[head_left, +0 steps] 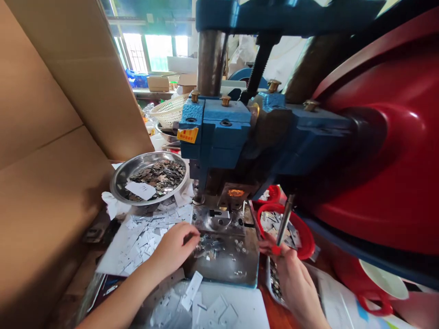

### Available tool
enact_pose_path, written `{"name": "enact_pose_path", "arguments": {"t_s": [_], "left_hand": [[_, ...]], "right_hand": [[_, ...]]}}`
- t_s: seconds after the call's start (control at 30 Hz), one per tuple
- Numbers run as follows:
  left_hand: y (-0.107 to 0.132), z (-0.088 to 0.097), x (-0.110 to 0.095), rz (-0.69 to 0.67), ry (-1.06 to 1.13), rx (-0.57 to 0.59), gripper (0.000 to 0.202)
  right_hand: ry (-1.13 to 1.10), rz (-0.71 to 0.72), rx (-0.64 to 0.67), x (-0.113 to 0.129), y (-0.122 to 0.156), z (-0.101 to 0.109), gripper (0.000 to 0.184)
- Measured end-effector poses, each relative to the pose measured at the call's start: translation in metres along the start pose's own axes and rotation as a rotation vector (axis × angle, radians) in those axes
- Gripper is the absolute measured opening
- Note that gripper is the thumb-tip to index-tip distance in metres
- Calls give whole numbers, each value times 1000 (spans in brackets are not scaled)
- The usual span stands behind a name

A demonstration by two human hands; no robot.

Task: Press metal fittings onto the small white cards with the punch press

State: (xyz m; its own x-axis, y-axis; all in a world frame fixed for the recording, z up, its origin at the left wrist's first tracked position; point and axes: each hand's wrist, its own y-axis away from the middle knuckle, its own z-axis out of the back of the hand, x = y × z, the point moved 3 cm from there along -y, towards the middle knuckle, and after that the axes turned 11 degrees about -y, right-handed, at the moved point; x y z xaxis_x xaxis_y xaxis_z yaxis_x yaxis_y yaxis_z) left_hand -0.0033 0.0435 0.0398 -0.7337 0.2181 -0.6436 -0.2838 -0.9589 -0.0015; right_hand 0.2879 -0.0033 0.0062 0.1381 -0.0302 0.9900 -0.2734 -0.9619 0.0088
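Note:
My left hand (176, 249) is beside the metal work plate (222, 267) of a blue press (222, 137). Its thumb and index finger come together over the plate's left edge; whatever is between them is hidden. My right hand (293, 274) closes round the lower, red end of a metal lever (285, 221) right of the plate. Small shiny metal bits (212, 244) lie scattered on the plate, in front of the die (217, 217). Flat metal pieces (146, 244) are spread on a white sheet behind my left hand.
A steel bowl (118, 176) of dark metal parts with a paper tag stands at left. At right is a red basket (308, 244) of flat pieces, near a red mug (360, 278). A large red flywheel (387, 183) rises there. Cardboard (51, 137) walls the left side.

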Motion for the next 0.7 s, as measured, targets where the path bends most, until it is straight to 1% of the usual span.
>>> {"name": "enact_pose_path", "arguments": {"t_s": [0.07, 0.1, 0.13, 0.2, 0.23, 0.27, 0.3, 0.37, 0.43, 0.5, 0.57, 0.6, 0.63, 0.7], "left_hand": [[21, -2, 0, -22, -47, 151, 13], [30, -4, 0, -39, -71, 219, 19], [38, -6, -1, -51, -97, 273, 30], [47, -11, -1, -61, -146, 352, 52], [50, -14, -1, -58, -167, 374, 59], [51, -16, -1, -51, -184, 390, 60], [51, -18, 0, -45, -194, 396, 59], [50, -22, 1, -39, -196, 392, 49], [49, -25, 3, -33, -184, 375, 41], [48, -26, 4, -19, -162, 352, 36], [48, -26, 4, 11, -136, 318, 31], [48, -25, 4, 36, -122, 302, 28], [48, -25, 3, 65, -105, 294, 24], [49, -23, 1, 114, -46, 298, 18]], "right_hand": [[12, 38, 58, 5, 3, 1, 50], [41, 53, 64, 7, 2, 0, 49], [73, 70, 54, 9, 0, -1, 48], [129, 102, 13, 10, -5, -6, 49], [150, 114, -18, 8, -7, -7, 50], [159, 118, -43, 6, -8, -9, 53], [145, 114, -57, 2, -8, -9, 56], [46, 82, -46, -7, -9, -11, 67], [-29, 43, -20, -16, -11, -14, 70], [40, 9, -21, -19, -19, -21, 61], [203, 10, -4, -18, -33, -36, 49], [265, 24, 34, -16, -42, -47, 46], [320, 70, 69, -13, -50, -58, 44], [399, 123, 101, -9, -66, -78, 37]]}}
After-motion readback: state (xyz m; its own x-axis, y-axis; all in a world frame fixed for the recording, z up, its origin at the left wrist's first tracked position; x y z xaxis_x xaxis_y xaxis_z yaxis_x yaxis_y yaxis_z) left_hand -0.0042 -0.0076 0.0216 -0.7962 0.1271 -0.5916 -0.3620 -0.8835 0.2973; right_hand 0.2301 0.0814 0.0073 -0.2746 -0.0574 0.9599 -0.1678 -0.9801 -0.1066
